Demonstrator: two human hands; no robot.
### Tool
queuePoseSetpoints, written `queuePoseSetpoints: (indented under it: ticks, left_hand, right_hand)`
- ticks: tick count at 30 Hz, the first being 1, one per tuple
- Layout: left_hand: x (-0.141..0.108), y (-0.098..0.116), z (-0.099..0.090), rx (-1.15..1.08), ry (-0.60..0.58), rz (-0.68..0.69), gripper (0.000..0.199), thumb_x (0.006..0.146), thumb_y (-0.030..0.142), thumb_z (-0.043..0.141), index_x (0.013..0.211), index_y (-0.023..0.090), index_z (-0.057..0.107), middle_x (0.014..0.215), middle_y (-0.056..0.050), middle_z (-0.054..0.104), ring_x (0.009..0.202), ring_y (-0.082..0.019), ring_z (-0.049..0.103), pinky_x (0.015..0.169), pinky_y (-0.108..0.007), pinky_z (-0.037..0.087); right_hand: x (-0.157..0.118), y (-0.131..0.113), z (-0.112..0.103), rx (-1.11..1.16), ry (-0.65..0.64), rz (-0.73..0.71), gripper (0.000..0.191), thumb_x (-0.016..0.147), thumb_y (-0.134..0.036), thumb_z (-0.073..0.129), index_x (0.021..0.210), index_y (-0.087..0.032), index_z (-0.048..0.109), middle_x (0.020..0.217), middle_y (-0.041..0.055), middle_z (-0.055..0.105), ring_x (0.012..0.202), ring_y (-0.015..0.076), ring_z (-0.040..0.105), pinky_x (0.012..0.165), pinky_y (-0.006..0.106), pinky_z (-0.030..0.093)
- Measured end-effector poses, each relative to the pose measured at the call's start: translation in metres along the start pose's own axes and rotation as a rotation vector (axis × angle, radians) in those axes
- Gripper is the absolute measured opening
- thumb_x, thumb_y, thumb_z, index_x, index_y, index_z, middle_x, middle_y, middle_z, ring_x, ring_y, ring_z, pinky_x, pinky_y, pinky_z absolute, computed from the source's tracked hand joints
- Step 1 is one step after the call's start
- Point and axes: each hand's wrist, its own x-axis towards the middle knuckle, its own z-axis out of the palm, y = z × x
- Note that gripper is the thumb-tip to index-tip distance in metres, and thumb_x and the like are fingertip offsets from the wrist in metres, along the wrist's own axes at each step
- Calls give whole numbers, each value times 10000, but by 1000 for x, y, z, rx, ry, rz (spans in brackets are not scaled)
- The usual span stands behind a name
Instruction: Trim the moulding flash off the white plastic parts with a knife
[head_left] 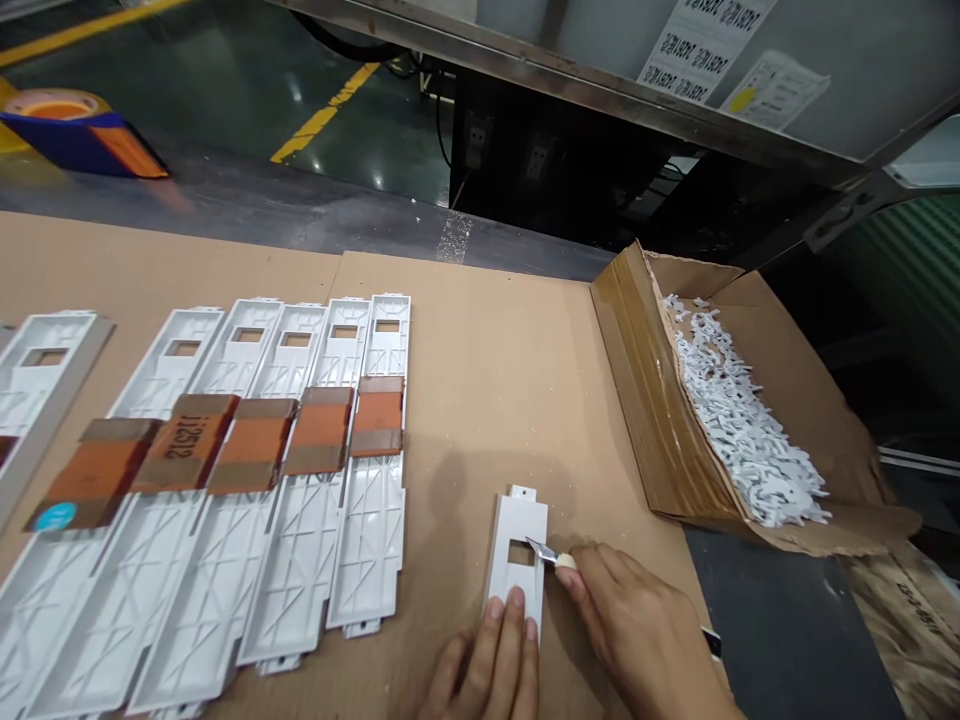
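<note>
Observed at lower centre, lying on cardboard sheet (pixel 480 400): short white panel (pixel 519 515) with rectangular opening (pixel 521 553) and small tab at far end. Pressed down at near end by left hand (pixel 487 685), with fingers extended, close together and resting on top, not closed around anything. Gripped in right hand (pixel 649 630), with fingers closed around pale handle: craft knife (pixel 546 553), with blade over right side of opening and tip near its far edge. Unable to tell whether blade touches plastic.

Noted left of short panel, well apart: row of five long ribbed panels (pixel 367 530), laid side by side, each with window near far end. Laid across middles: five orange-brown blocks (pixel 379 415), one per panel; dark marking on second from left, blue round sticker (pixel 55 517) on leftmost. Seen at left edge of view: another white panel (pixel 45 385), partly cut off.

Found to right of cardboard sheet: open carton (pixel 630 390), holding heap of small white pieces (pixel 739 430). Beyond sheet, on dark counter (pixel 300 220): tape roll (pixel 56 103) in blue and orange holder. Farther off: floor (pixel 360 140) with yellow lines, and metal housing (pixel 585 50) bearing printed labels (pixel 701 45).
</note>
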Motion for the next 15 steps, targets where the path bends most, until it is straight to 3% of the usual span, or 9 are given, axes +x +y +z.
queuePoseSetpoints:
  ticks: [11, 15]
  left_hand:
    - [1, 1, -1, -26, 5, -14, 348, 876, 139, 353, 998, 191, 674, 1058, -44, 691, 1313, -184, 347, 1074, -342, 224]
    - [1, 1, -1, -15, 2, -20, 354, 891, 153, 337, 1006, 197, 669, 1050, -42, 694, 1310, -184, 350, 996, -325, 297]
  right_hand:
    - [2, 1, -1, -30, -2, -15, 462, 998, -311, 172, 677, -222, 492, 560, -1, 567, 449, 141, 555, 440, 262, 312]
    - [4, 6, 0, -50, -39, -36, 465, 996, -333, 183, 669, -226, 497, 564, 3, 559, 466, 160, 560, 444, 279, 301]
